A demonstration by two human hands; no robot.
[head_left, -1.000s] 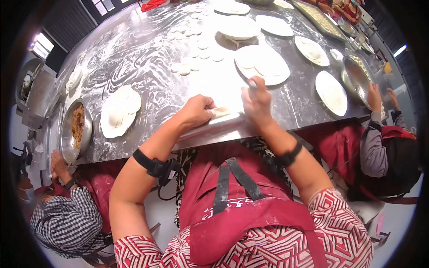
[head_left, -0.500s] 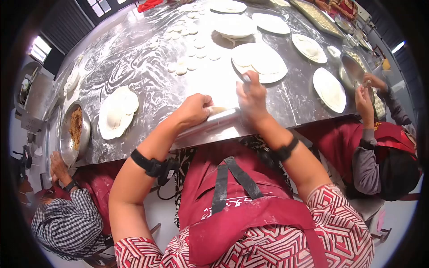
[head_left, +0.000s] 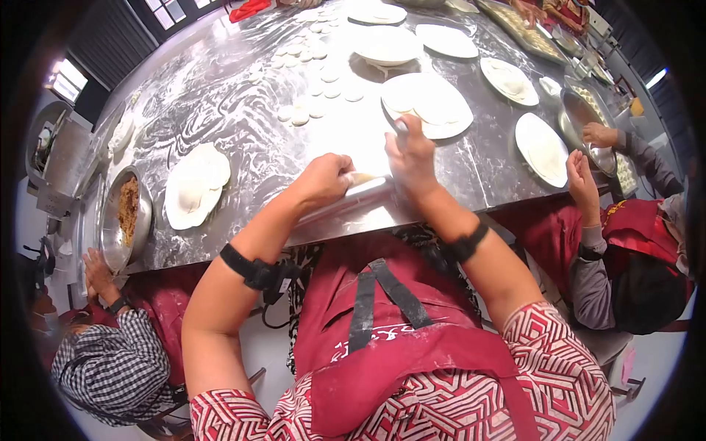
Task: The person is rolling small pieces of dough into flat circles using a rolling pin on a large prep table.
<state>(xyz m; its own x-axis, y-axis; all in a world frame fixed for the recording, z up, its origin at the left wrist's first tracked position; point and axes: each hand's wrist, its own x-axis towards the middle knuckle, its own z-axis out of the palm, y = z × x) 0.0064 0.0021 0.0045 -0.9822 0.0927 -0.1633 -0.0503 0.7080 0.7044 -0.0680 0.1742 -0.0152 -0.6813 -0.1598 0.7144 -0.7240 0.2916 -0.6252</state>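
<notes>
My left hand (head_left: 326, 178) is closed, its fingertips pinching the edge of a pale piece of dough (head_left: 359, 178) near the table's front edge. My right hand (head_left: 413, 160), just right of it, is a fist around a short grey rod (head_left: 401, 126) that looks like a rolling pin. One end of the rod sticks out above the thumb; the rest is hidden or blurred. Beyond my right hand lies a white plate (head_left: 450, 105) with flat dough rounds on it. Several small dough discs (head_left: 300, 115) lie scattered on the floured metal table (head_left: 250, 165).
At left are a plate of dough rounds (head_left: 193, 192) and a metal bowl (head_left: 138, 246) of brown filling (head_left: 128, 209), near a person's hands. More white plates (head_left: 541, 151) stand to the right. A co-worker there has a hand at another metal bowl (head_left: 570, 117).
My hands stay almost in place, with my right fist shifted slightly. The co-worker on the right has separated their hands, one now reaching over the metal bowl.
</notes>
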